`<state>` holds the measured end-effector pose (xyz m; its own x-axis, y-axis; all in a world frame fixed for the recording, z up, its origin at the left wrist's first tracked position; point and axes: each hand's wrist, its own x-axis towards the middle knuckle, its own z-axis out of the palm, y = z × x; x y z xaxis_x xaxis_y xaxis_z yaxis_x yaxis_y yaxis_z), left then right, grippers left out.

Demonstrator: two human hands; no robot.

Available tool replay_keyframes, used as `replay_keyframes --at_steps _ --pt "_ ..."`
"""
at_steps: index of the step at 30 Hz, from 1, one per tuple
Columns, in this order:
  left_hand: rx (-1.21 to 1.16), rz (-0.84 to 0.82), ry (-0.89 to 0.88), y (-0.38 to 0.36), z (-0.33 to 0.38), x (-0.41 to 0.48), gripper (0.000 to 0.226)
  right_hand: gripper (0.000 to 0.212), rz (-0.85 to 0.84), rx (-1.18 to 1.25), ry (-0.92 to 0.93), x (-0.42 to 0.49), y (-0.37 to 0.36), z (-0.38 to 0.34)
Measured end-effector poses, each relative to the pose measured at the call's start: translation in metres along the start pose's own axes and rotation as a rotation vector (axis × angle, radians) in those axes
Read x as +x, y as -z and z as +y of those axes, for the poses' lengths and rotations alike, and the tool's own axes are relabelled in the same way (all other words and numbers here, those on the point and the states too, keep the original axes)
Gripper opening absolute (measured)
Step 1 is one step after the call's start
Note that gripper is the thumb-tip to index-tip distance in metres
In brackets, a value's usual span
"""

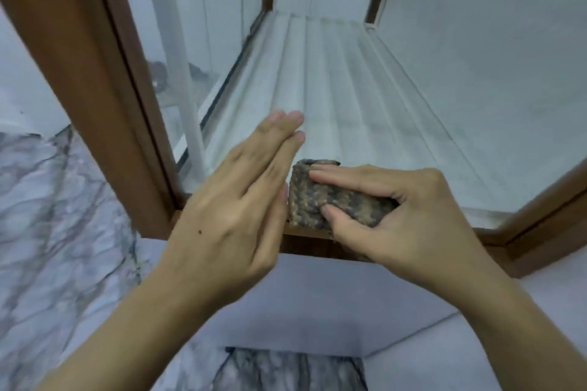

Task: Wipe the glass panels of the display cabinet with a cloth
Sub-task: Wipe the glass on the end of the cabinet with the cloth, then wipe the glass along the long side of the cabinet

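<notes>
Right hand [403, 216]: pinching folded brown cloth [324, 197] at cabinet's wooden frame [305, 240]. Left hand [235, 200]: fingers straight, beside cloth.

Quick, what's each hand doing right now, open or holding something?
Left hand: open, fingers straight, holding nothing.
Right hand: grips the folded cloth.

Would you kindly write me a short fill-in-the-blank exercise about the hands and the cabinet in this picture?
1. The right hand grips a folded ____.
2. The left hand holds its fingers ____, not curled.
3. The cabinet has a frame that is ____ in colour.

Missing words: cloth; straight; brown.
</notes>
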<state>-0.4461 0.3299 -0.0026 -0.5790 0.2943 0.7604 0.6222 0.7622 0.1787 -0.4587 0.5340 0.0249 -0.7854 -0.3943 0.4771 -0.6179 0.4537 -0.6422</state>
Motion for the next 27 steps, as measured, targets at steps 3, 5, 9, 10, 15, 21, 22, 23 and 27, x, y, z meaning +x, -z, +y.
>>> replay_keyframes --at_steps 3,5,9,10,15,21,22,23,27 --pt "-0.055 -0.159 0.092 0.031 -0.003 -0.002 0.046 0.041 -0.145 0.063 -0.128 0.02 -0.004 -0.025" --pt "-0.089 -0.212 0.207 0.05 -0.006 -0.002 0.043 0.041 -0.253 0.128 -0.22 0.034 -0.007 -0.042" --pt "-0.126 -0.23 0.468 0.09 -0.016 -0.008 0.043 0.038 -0.413 0.16 -0.258 0.064 -0.021 -0.076" --pt "-0.122 -0.223 0.531 0.101 -0.018 -0.01 0.043 0.037 -0.451 0.168 -0.261 0.072 -0.027 -0.085" --pt "-0.063 -0.236 0.872 0.167 -0.034 -0.032 0.056 0.034 -0.629 0.195 -0.187 0.102 -0.067 -0.135" --pt "-0.061 -0.32 1.108 0.232 -0.092 -0.075 0.075 0.035 -0.771 0.143 -0.009 0.132 -0.154 -0.181" --pt "-0.07 -0.34 1.133 0.239 -0.106 -0.081 0.075 0.035 -0.787 0.137 -0.021 0.139 -0.173 -0.185" --pt "-0.076 -0.369 1.159 0.246 -0.12 -0.088 0.073 0.034 -0.804 0.124 -0.03 0.145 -0.192 -0.188" --pt "-0.1 -0.482 1.242 0.275 -0.191 -0.118 0.065 0.033 -0.863 0.067 -0.095 0.18 -0.269 -0.199"
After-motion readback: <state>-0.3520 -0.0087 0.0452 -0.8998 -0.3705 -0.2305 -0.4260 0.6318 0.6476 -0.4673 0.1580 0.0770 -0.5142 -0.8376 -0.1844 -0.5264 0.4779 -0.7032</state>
